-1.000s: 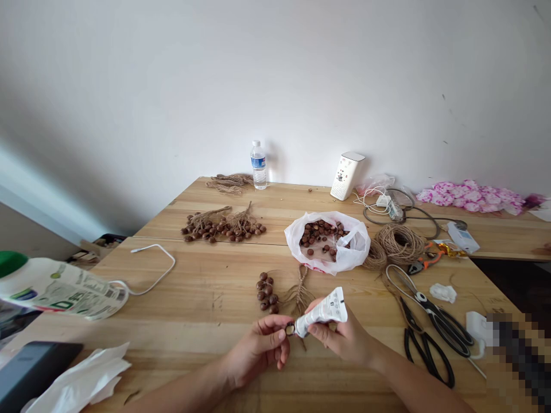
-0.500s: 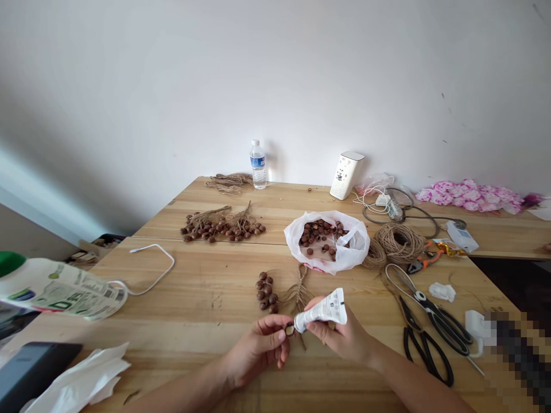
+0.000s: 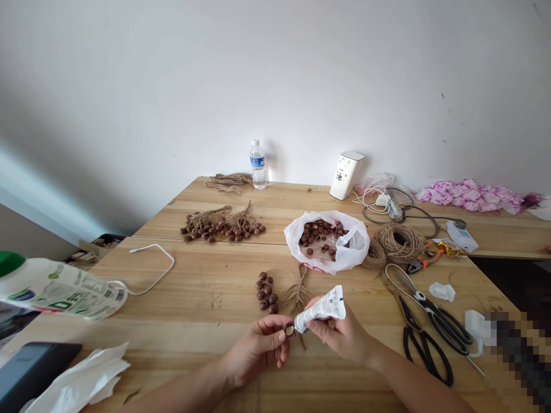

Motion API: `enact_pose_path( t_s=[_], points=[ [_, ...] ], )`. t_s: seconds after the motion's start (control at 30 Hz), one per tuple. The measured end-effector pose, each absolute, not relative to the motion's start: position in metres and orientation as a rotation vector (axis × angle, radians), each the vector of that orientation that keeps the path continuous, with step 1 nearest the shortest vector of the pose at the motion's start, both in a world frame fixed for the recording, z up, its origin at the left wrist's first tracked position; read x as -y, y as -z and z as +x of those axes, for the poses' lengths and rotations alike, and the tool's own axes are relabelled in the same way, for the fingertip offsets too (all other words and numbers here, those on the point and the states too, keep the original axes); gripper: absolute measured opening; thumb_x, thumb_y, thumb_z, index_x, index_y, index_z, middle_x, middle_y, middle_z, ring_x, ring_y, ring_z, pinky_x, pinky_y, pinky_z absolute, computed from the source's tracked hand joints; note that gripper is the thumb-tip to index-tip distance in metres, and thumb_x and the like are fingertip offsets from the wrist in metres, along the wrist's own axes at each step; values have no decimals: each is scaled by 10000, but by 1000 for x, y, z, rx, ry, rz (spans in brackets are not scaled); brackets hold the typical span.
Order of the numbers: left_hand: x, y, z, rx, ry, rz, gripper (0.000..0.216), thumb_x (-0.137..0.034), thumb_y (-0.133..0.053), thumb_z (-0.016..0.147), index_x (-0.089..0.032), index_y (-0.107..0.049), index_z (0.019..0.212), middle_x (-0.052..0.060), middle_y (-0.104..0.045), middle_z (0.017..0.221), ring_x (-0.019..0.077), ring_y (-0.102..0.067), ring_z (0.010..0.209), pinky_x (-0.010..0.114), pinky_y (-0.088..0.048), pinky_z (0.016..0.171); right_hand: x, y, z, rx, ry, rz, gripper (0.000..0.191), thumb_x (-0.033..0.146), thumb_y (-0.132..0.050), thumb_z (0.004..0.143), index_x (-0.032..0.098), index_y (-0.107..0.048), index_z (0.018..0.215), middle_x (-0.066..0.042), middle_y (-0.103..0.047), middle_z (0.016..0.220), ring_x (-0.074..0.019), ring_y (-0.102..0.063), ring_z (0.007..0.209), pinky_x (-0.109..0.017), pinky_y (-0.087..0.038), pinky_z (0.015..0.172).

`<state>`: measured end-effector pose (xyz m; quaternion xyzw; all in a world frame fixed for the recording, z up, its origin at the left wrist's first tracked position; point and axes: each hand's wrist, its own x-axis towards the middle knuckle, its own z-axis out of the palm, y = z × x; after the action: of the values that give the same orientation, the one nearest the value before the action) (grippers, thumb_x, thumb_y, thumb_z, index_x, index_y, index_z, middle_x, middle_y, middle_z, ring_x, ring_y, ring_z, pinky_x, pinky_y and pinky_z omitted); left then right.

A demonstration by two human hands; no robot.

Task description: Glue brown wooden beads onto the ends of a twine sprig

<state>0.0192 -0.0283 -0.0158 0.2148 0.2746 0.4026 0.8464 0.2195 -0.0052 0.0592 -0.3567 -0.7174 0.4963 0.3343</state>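
Between thumb and fingers, my left hand [image 3: 266, 346] pinches a brown nut shell [image 3: 289, 330], its opening showing a pale inside. My right hand [image 3: 340, 335] is wrapped round a white squeeze tube [image 3: 322, 308], tilted so its nozzle end points left and down at the shell. Nozzle and shell are close; whether they touch I cannot tell. Just beyond my hands lie a braided twine bundle [image 3: 300, 289] with splayed strands and a cluster of brown nuts [image 3: 267, 292]. Farther back, an open white plastic bag [image 3: 293, 244] contains many loose brown shells.
Finished-looking twine-and-nut bunches [image 3: 224, 225] lie at back left near a water bottle [image 3: 258, 166]. Right of the bag are twine coils [image 3: 399, 242], pliers [image 3: 424, 259] and black-handled scissors [image 3: 445, 322]. A white jug [image 3: 64, 287], a cable [image 3: 166, 252] and tissues [image 3: 81, 378] lie left.
The tube in my right hand has tipped slightly, its flat end shifting a little left and up. My left hand and the shell stay nearly still.
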Motion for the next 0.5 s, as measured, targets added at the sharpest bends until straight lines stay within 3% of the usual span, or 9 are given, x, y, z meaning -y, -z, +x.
enact_pose_path(
  t_s=[0.5],
  points=[
    [28, 16, 20, -588, -858, 454, 241, -217, -807, 628, -186, -718, 850, 7, -656, 555, 117, -586, 435, 198, -412, 407, 8, -60, 219, 1851, -1315, -948, 220, 383, -552, 873, 180, -621, 923, -24, -564, 697, -137, -527, 603, -229, -434, 525]
  ],
)
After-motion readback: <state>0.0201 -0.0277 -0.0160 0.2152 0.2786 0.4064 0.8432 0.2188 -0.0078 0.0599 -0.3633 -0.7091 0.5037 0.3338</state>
